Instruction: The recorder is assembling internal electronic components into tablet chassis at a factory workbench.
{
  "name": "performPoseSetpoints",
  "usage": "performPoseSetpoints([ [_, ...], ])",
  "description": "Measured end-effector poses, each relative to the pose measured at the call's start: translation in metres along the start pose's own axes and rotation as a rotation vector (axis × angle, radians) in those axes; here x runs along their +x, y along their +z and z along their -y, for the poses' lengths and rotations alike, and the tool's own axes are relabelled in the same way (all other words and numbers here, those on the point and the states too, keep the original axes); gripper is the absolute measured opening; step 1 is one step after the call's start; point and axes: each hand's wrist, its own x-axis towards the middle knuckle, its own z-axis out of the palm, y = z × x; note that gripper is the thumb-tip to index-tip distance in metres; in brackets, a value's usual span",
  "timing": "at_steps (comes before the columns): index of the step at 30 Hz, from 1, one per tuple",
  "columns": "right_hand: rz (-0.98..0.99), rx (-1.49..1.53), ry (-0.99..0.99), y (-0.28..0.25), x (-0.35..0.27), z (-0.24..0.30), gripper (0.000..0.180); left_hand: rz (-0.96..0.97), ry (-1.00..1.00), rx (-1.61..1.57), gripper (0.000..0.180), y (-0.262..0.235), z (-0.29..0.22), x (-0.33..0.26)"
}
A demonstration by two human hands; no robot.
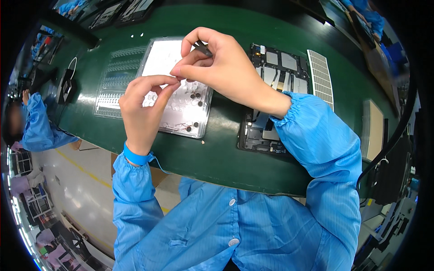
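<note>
My left hand (147, 104) and my right hand (221, 65) meet fingertip to fingertip above a clear plastic tray (205, 115). Both thumbs and forefingers are pinched around something tiny, too small and covered to name. Tucked in the curled fingers of my right hand are what look like black tweezers (203, 48), mostly hidden. In the tray lie several small round dark parts (195, 96), some with thin wires. To the right, under my right forearm, rests an opened tablet-like device (264, 135) with its inner boards and pale blocks exposed.
Left of the tray lies another clear ribbed tray (108, 97). A white gridded sheet (320, 74) is beyond the device. Further right stands a stack of pale sheets (371, 131). A blue wrist strap (137, 157) with a cord circles my left wrist. A co-worker's blue sleeve (38, 119) is at far left.
</note>
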Motion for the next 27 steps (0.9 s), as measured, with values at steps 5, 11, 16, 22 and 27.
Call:
performPoseSetpoints([
  [5,0.059,-0.132,0.056,-0.006,0.001,0.01,0.02,0.078,-0.084,0.071,0.016,0.001,-0.008,0.0],
  [11,0.088,0.053,0.202,-0.016,0.001,-0.004,0.02,0.169,-0.049,0.176,0.013,0.009,-0.014,0.004],
  [16,0.039,0.162,0.334,-0.018,0.002,-0.009,0.026,0.244,-0.015,0.273,0.012,0.01,-0.008,0.004],
  [22,-0.06,0.263,0.363,-0.047,0.007,-0.006,0.029,0.354,-0.16,0.133,0.009,-0.009,0.001,0.016],
  [27,-0.056,0.18,0.279,-0.072,-0.002,0.013,0.025,0.476,-0.052,0.258,0.016,-0.023,0.002,0.043],
])
